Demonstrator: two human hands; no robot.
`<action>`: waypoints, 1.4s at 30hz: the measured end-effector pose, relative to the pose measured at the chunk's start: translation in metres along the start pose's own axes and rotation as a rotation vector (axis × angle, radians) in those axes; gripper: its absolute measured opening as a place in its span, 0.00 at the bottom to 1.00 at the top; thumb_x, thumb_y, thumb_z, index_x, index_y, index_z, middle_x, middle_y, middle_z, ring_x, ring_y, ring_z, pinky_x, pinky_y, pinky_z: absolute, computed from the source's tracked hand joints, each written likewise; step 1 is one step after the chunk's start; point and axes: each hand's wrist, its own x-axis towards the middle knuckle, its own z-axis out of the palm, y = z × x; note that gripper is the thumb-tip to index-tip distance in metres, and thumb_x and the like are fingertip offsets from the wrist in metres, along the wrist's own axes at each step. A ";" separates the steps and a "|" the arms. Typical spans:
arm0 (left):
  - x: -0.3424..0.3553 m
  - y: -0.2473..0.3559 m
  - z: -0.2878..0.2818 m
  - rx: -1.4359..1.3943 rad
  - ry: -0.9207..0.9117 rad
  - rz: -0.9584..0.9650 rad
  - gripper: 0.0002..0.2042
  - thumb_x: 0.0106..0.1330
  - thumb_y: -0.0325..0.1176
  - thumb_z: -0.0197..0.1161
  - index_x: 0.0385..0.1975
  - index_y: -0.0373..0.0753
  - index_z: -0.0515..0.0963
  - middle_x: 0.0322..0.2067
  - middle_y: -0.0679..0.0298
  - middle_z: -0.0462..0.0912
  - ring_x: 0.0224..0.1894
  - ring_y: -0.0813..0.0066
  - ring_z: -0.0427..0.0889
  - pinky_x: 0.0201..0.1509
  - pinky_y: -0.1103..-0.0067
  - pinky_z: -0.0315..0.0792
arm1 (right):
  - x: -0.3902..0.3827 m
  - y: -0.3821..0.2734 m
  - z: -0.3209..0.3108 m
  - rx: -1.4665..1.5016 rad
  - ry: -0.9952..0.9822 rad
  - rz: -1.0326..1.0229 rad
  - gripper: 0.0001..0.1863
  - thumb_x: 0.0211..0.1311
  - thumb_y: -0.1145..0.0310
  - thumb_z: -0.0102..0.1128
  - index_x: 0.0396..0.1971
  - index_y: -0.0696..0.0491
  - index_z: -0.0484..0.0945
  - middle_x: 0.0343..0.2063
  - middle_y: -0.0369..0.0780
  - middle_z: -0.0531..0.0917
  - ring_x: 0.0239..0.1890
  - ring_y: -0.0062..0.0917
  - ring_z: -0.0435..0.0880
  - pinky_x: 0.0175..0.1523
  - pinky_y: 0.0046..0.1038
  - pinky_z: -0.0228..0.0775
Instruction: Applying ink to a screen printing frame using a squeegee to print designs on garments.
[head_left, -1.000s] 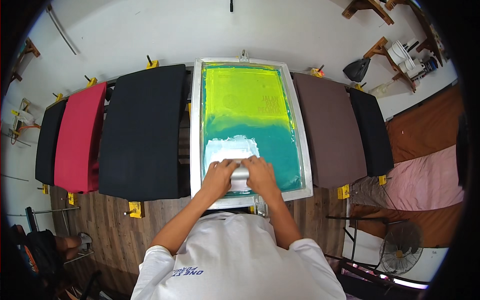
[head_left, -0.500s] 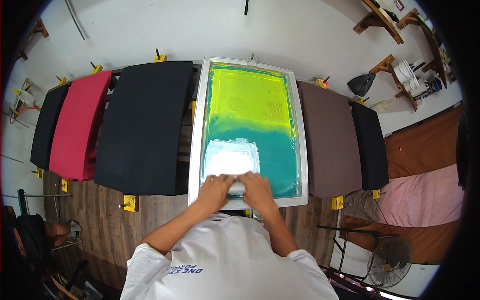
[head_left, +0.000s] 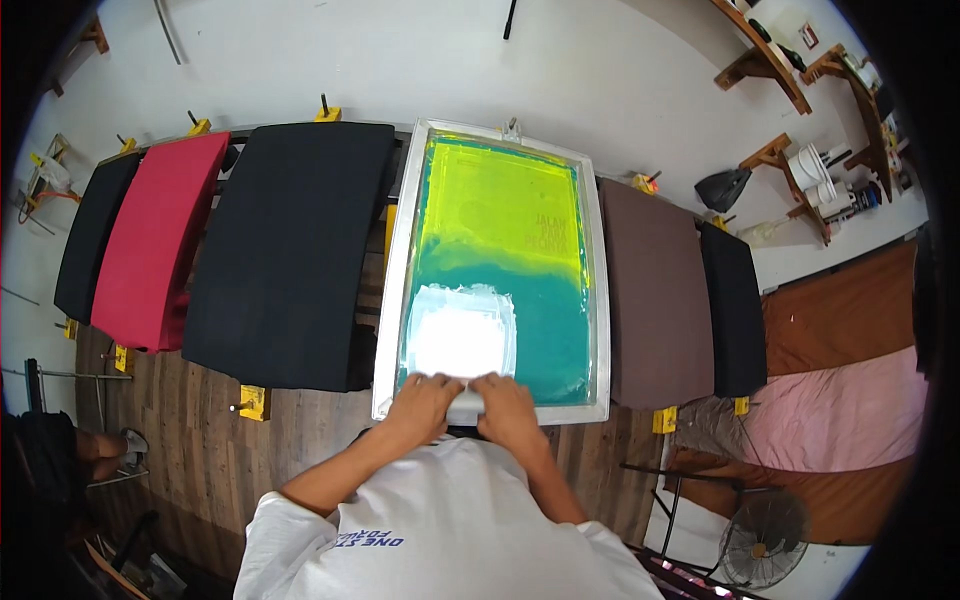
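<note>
A silver-framed printing screen [head_left: 600,310] lies in front of me. Its mesh is yellow-green at the far part and teal nearer. A white ink patch [head_left: 458,338] covers the near left of the mesh. At the near end of that patch, both hands grip a pale squeegee [head_left: 464,402] from above. My left hand [head_left: 416,408] is closed around its left part, and my right hand [head_left: 508,410] around its right part. Most of the squeegee is hidden under the fingers; its middle shows between them.
Black [head_left: 290,250], red [head_left: 165,240] and brown [head_left: 660,295] fabric-covered boards flank the screen, with yellow brackets at their ends. Wooden wall shelves [head_left: 755,60] are at the upper right. A fan [head_left: 765,535] stands lower right, near brown and pink cloth [head_left: 830,415]. Someone's leg [head_left: 100,450] is at the lower left.
Both hands and the squeegee have come nearer to me, to the screen's near edge. More of the white ink patch shows beyond the fingers. The view has shifted slightly.
</note>
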 end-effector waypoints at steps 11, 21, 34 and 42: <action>0.026 -0.020 0.020 0.057 0.167 0.039 0.22 0.49 0.18 0.60 0.48 0.38 0.74 0.48 0.50 0.76 0.50 0.52 0.77 0.53 0.62 0.67 | 0.026 0.018 0.015 -0.056 0.159 -0.013 0.29 0.34 0.81 0.67 0.45 0.54 0.73 0.40 0.44 0.76 0.46 0.44 0.76 0.46 0.42 0.73; 0.051 -0.027 -0.002 0.029 0.266 0.016 0.20 0.47 0.17 0.60 0.44 0.35 0.76 0.41 0.52 0.80 0.42 0.51 0.80 0.48 0.63 0.69 | 0.058 0.019 -0.005 0.039 0.222 -0.091 0.24 0.41 0.84 0.58 0.44 0.58 0.78 0.41 0.48 0.81 0.44 0.46 0.78 0.49 0.41 0.73; 0.006 -0.001 -0.010 0.020 -0.035 -0.065 0.25 0.47 0.20 0.64 0.51 0.37 0.75 0.48 0.51 0.79 0.49 0.52 0.79 0.51 0.63 0.69 | 0.012 -0.002 0.000 0.046 0.021 -0.003 0.25 0.41 0.80 0.59 0.46 0.54 0.79 0.42 0.44 0.81 0.48 0.42 0.78 0.49 0.43 0.71; 0.045 -0.029 -0.001 0.066 0.171 0.005 0.24 0.47 0.16 0.60 0.48 0.37 0.74 0.48 0.50 0.76 0.45 0.49 0.79 0.48 0.62 0.70 | 0.054 0.021 0.015 -0.041 0.241 -0.046 0.25 0.41 0.81 0.63 0.45 0.53 0.76 0.46 0.41 0.78 0.48 0.39 0.77 0.45 0.42 0.72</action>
